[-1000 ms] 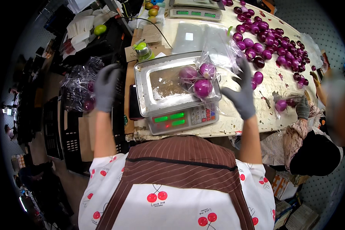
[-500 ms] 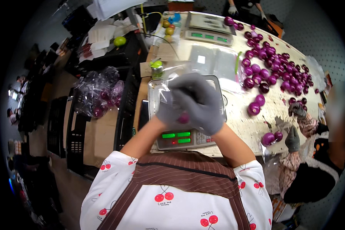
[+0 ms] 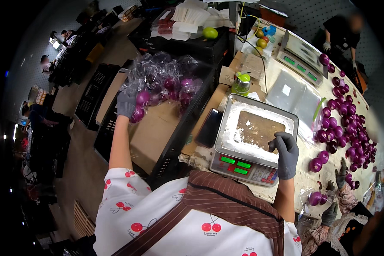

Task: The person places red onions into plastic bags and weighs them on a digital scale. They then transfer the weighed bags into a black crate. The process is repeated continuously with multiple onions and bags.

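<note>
My left hand [image 3: 126, 105], in a grey glove, is closed on the clear plastic of a bag of red onions [image 3: 143, 97] at the left side of a black crate [image 3: 164, 158]. Its fingertips are partly hidden by the plastic. More bagged red onions [image 3: 186, 87] lie beside it in the crate. My right hand [image 3: 286, 154], also gloved, hovers at the right front edge of the digital scale's metal pan [image 3: 256, 123]. Its fingers are curled in and nothing shows in them. Only brown and white stains show on the pan.
A black phone [image 3: 209, 128] and a green-topped jar [image 3: 242, 83] stand left of the scale. Flat plastic bags [image 3: 292, 91], a second scale [image 3: 303, 57] and many loose red onions [image 3: 345, 123] spread over the table. A co-worker's gloved hands [image 3: 330, 214] are at the right.
My hands have parted from above the scale. The left has swung left into the crate with a bag of onions; the right has moved to the pan's edge. The view has turned left.
</note>
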`<move>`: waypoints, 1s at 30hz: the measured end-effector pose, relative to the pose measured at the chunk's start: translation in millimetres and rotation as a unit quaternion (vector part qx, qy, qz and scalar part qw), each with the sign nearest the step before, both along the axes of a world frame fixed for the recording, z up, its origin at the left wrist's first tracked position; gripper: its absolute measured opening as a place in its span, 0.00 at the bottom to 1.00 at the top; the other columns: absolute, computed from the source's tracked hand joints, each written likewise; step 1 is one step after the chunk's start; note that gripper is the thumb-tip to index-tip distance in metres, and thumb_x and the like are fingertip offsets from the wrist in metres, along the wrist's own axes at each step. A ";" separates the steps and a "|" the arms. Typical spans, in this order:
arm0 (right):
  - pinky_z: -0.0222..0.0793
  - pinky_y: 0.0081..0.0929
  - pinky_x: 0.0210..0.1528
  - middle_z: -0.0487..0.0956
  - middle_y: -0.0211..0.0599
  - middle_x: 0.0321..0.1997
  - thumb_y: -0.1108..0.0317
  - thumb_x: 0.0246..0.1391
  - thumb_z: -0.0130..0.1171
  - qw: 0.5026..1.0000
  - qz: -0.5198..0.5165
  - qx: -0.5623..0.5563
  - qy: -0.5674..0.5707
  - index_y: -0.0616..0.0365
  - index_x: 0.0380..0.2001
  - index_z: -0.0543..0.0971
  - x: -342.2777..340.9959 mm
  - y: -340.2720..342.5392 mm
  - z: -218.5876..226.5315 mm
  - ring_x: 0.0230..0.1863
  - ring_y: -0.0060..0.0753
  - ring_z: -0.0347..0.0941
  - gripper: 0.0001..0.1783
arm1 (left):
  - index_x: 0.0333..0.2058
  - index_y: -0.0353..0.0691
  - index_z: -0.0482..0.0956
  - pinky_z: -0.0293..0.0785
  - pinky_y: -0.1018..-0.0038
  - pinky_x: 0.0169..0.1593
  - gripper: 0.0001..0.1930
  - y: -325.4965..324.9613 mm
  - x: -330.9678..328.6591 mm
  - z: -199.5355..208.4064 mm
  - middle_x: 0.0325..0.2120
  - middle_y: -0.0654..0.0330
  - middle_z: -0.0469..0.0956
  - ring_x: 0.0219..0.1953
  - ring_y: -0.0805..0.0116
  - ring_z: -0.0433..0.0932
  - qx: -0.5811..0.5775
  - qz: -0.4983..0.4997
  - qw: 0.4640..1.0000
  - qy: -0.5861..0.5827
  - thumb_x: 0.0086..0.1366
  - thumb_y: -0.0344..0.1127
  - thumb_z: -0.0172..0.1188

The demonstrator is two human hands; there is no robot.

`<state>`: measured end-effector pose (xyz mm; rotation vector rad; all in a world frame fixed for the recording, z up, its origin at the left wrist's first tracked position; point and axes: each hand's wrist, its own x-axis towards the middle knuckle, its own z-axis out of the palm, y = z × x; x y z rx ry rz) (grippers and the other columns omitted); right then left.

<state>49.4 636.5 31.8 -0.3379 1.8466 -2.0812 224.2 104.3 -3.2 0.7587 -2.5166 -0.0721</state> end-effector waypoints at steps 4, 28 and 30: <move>0.67 0.20 0.29 0.74 0.37 0.22 0.76 0.56 0.50 1.000 -0.009 0.018 -0.017 0.66 0.36 0.73 1.0 -9.0 -11.3 0.24 0.25 0.70 0.06 | 0.45 0.45 0.75 0.68 0.59 0.45 0.19 -74.7 21.0 -86.6 0.42 0.45 0.74 0.43 0.44 0.72 0.079 0.020 0.991 -0.102 0.64 0.49 0.45; 0.68 0.20 0.30 0.74 0.35 0.22 0.74 0.56 0.50 0.994 -0.030 0.101 -0.033 0.66 0.36 0.73 14.0 4.4 -48.3 0.24 0.23 0.70 0.07 | 0.60 0.44 0.50 0.57 0.58 0.59 0.59 16.4 25.4 -163.0 0.58 0.51 0.57 0.59 0.51 0.57 0.037 0.220 0.961 -0.162 0.30 0.57 0.73; 0.67 0.20 0.30 0.74 0.35 0.22 0.74 0.56 0.50 0.994 -0.026 0.104 -0.037 0.66 0.35 0.73 15.2 3.6 -46.7 0.24 0.23 0.70 0.07 | 0.61 0.46 0.47 0.56 0.57 0.60 0.62 9.7 13.6 -163.5 0.59 0.51 0.55 0.60 0.51 0.56 0.066 0.278 0.943 -0.171 0.28 0.58 0.73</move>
